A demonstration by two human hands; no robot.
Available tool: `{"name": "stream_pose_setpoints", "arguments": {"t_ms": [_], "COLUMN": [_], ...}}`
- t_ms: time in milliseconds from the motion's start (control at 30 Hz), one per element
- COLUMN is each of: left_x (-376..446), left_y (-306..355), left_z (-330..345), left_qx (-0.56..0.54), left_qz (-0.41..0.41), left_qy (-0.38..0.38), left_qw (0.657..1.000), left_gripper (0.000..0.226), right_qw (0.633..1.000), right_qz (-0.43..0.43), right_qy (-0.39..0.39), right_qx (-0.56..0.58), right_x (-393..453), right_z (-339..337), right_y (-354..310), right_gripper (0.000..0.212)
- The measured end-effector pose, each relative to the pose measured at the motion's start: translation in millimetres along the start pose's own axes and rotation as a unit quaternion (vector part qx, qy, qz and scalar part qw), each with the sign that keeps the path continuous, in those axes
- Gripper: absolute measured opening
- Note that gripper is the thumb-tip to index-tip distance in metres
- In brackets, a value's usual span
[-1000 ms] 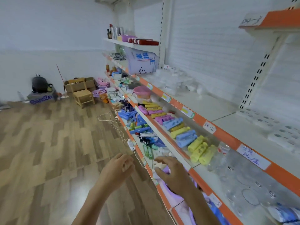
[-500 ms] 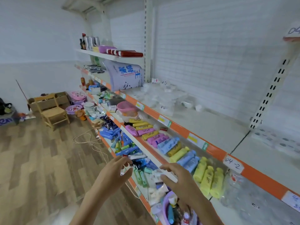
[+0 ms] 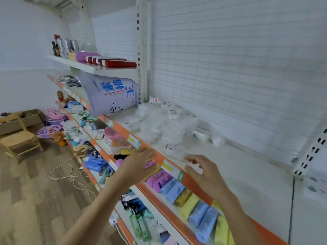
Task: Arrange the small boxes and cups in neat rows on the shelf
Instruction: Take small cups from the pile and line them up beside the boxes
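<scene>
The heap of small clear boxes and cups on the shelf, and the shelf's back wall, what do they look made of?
The heap of small clear boxes and cups looks like thin transparent plastic: see-through, with pale glints, though blurred. The white back wall looks like painted metal wire grid, judging by its regular thin bars.

Clear glossy plastic boxes and cups (image 3: 159, 126) sit far on the matt white shelf (image 3: 247, 174); its near orange edge strip (image 3: 192, 183) looks smooth; the left floor (image 3: 35, 191) is wood-grained.

clear small boxes and cups (image 3: 159, 128) | jumbled heap, blurred | on white shelf (image 3: 247, 174), toward the back
</scene>
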State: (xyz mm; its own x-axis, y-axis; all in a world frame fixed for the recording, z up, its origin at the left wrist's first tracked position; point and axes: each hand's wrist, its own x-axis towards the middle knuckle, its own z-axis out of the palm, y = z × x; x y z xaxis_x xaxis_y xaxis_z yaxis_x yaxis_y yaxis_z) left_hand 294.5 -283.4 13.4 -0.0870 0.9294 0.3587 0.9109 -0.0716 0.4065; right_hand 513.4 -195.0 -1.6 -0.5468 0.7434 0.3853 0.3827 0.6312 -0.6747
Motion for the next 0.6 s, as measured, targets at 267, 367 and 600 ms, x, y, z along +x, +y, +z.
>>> {"name": "stream_pose_setpoints", "arguments": {"t_ms": [267, 367, 600], "left_x": [130, 167, 219], "left_y": [-22, -30, -32], "left_z": [56, 76, 92], "left_qx": [0.069, 0.115, 0.179], "left_qz": [0.216, 0.316, 0.418], "left_qy": [-0.157, -0.172, -0.342], "left_qw": [0.961, 0.926, 0.822], "left_gripper": [0.066, 0.084, 0.079], "right_qw": [0.992, 0.984, 0.941], "right_qz": [0.067, 0.121, 0.25], "right_qy": [0.064, 0.074, 0.06], "right_qx": [-0.087, -0.106, -0.221], "right_x": [94, 130, 185], "right_z": [-6, -4, 4], "right_y": [56, 84, 120], "right_gripper": [0.026, 0.032, 0.054]}}
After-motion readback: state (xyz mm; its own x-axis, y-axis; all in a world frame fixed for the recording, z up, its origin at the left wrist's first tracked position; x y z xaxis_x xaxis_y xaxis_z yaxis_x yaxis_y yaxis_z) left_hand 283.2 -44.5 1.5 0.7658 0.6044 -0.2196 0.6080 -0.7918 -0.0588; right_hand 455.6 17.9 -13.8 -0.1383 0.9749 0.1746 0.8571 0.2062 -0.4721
